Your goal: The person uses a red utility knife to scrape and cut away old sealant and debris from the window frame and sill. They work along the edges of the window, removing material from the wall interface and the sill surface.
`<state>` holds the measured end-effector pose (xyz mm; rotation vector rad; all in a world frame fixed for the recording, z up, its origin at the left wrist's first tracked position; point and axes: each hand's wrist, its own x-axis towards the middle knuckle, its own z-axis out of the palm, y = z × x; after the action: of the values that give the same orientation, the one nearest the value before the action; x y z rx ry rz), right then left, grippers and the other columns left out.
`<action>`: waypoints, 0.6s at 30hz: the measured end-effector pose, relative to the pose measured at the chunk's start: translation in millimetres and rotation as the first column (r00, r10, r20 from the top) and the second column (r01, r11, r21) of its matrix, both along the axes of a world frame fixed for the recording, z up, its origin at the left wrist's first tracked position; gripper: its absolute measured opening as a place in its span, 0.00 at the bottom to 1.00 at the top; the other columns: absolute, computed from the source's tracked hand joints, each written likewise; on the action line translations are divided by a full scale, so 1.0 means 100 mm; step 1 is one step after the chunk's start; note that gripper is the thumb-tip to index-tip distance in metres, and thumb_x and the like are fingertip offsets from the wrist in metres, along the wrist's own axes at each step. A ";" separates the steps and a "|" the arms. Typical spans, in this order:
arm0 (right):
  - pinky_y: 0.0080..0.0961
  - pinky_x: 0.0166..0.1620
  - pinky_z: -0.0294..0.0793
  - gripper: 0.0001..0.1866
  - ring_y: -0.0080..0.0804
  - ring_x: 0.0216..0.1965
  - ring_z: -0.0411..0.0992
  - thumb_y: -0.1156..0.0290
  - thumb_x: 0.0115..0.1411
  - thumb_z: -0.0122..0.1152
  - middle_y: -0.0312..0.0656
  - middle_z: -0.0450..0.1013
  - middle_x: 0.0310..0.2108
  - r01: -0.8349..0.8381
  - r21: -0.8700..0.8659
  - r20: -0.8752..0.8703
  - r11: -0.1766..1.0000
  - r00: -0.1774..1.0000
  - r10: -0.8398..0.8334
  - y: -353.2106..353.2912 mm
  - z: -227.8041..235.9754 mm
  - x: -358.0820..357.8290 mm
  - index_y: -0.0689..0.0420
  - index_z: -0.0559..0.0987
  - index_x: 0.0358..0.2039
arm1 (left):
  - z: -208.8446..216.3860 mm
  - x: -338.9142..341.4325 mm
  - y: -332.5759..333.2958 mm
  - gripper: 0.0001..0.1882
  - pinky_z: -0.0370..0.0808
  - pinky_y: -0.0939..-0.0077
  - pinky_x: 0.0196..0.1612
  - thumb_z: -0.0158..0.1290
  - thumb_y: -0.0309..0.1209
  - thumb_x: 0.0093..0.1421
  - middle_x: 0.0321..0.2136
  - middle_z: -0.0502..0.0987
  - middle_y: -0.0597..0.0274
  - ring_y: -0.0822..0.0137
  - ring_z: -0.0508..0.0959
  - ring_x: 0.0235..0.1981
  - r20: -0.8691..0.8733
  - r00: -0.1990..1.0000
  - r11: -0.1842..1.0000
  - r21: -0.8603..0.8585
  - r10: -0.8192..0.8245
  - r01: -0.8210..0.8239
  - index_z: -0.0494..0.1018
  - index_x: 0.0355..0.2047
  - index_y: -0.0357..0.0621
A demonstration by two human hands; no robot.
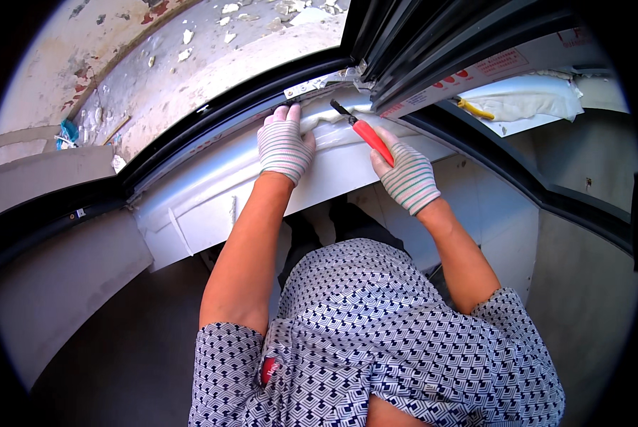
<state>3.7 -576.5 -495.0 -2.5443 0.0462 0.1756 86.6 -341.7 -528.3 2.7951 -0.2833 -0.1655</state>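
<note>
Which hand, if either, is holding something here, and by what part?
The right hand grips a red-handled tool by its handle, the dark tip free. The left hand holds nothing; it presses flat on the white sill covering.

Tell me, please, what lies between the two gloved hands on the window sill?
In the head view, between the left hand and right hand lies crumpled white protective film on the sill, with the red-handled knife's blade reaching into it.
</note>
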 end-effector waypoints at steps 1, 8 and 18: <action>0.47 0.45 0.78 0.27 0.58 0.38 0.79 0.57 0.65 0.60 0.57 0.79 0.39 -0.026 -0.029 0.048 0.999 0.998 0.028 0.01 -0.01 0.02 0.49 0.72 0.64 | -0.02 0.00 -0.01 0.30 0.74 0.55 0.57 0.61 0.34 0.54 0.52 0.75 0.49 0.49 0.76 0.53 0.000 1.000 1.000 -0.013 -0.006 0.006 0.72 0.58 0.42; 0.44 0.40 0.80 0.23 0.52 0.35 0.79 0.61 0.66 0.60 0.54 0.77 0.35 -0.257 -0.277 0.038 0.926 0.960 0.278 0.29 0.27 0.39 0.53 0.74 0.60 | -0.20 -0.25 0.04 0.26 0.73 0.54 0.56 0.63 0.32 0.53 0.49 0.77 0.48 0.45 0.75 0.51 0.113 0.993 0.989 -0.142 -0.018 0.033 0.76 0.54 0.45; 0.40 0.39 0.83 0.13 0.48 0.39 0.82 0.73 0.67 0.55 0.53 0.80 0.36 -0.539 -0.571 -0.193 0.619 0.821 0.537 0.67 0.46 1.13 0.62 0.75 0.51 | -0.27 -0.37 0.08 0.21 0.74 0.53 0.53 0.62 0.31 0.54 0.45 0.78 0.49 0.47 0.77 0.47 0.179 0.984 0.966 -0.258 0.023 0.024 0.77 0.50 0.44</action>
<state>116.3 -509.6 -449.5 -3.1265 -0.8126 0.4651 49.2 -334.1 -555.4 2.5508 -0.3236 0.1189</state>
